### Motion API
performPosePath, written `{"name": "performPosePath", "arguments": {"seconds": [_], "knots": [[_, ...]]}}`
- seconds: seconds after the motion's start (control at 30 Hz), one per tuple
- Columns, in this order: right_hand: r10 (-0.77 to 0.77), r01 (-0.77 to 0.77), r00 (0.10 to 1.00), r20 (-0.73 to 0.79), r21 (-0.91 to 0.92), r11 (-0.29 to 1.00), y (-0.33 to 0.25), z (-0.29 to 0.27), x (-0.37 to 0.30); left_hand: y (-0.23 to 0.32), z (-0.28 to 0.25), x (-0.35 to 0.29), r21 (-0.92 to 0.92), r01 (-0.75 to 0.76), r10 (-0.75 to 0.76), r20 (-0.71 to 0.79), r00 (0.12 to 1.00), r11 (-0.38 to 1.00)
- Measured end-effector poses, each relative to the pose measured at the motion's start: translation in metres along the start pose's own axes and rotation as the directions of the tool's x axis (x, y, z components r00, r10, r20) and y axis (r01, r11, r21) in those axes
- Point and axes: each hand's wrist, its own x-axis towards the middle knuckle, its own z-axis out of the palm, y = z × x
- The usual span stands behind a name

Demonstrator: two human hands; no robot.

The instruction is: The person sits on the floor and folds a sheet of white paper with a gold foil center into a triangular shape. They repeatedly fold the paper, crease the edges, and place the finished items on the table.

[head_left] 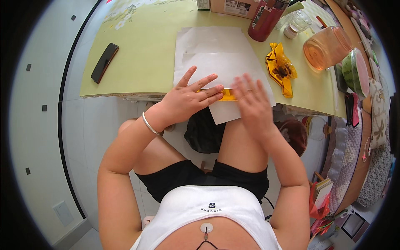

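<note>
A narrow strip of shiny gold foil (228,95) lies across white paper sheets (212,41) at the table's near edge. My left hand (187,96) rests over the strip's left end, fingers stretched and spread. At the other end, my right hand (253,101) has its fingers extended over the paper and is slightly blurred by motion. Both hands partly hide the strip. Right of the sheets sits a crumpled gold foil piece (281,68) with a dark, gathered middle.
A dark phone (104,63) lies at the table's left. Toward the back right stand a red bottle (266,21), a small white-lidded jar (291,31), an orange-tinted plastic jar (327,48) and a watermelon-patterned round container (355,71). A cardboard box (235,7) is at the far edge.
</note>
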Motion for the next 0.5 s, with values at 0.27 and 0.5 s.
{"name": "performPosePath", "arguments": {"seconds": [0.27, 0.5], "knots": [[-0.04, -0.025, 0.974, 0.222, 0.283, 0.959, -0.008, 0.0, -0.013, -0.011, -0.005, -0.044, 0.001, 0.091, -0.09, 0.216, 0.972, 0.996], [-0.063, 0.06, 0.998, 0.014, 0.148, 0.987, 0.003, 0.006, -0.005, -0.004, -0.024, -0.039, -0.096, 0.183, -0.181, 0.032, 0.983, 0.978]]}}
